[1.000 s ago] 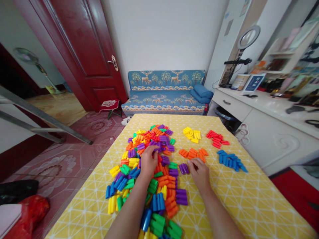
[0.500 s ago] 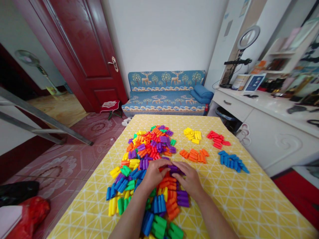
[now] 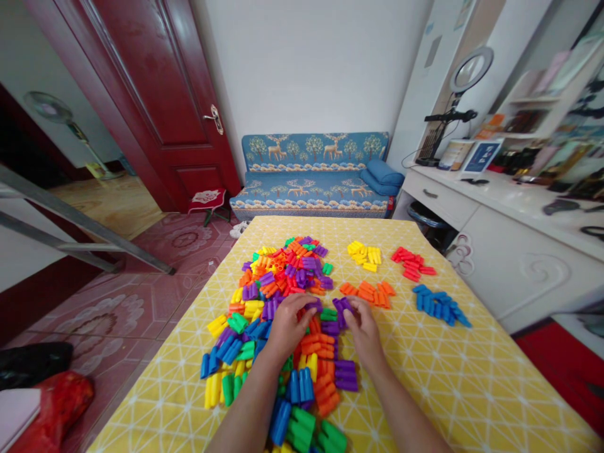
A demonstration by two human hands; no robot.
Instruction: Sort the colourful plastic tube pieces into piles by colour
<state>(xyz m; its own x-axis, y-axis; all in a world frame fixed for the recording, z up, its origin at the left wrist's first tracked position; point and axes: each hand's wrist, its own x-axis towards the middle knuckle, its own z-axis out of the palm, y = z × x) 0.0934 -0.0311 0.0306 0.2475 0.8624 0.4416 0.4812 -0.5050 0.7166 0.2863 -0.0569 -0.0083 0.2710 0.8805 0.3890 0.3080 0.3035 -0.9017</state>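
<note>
My right hand (image 3: 364,327) is closed on a purple building block (image 3: 340,309) made of joined tubes, gripped between thumb and fingers. To its left, my left hand (image 3: 289,322) curls its fingers around another purple block (image 3: 315,305), partly hidden by the fingers. Both hands are over the right side of a big mixed heap of plastic tube blocks (image 3: 255,308). Just below them lie orange blocks (image 3: 317,344), a green block (image 3: 329,314) and a purple block (image 3: 346,375). My left forearm covers part of the heap.
Sorted by colour on the yellow tablecloth (image 3: 425,390) are groups of yellow blocks (image 3: 365,255), red blocks (image 3: 413,263), orange blocks (image 3: 370,293) and blue blocks (image 3: 441,306). A blue sofa (image 3: 311,179) stands beyond the table, a white dresser (image 3: 514,245) at the right.
My hands, close together half a second ago, have moved apart. The right hand now shows a purple block in its fingers, and a green block has come into view between the hands.
</note>
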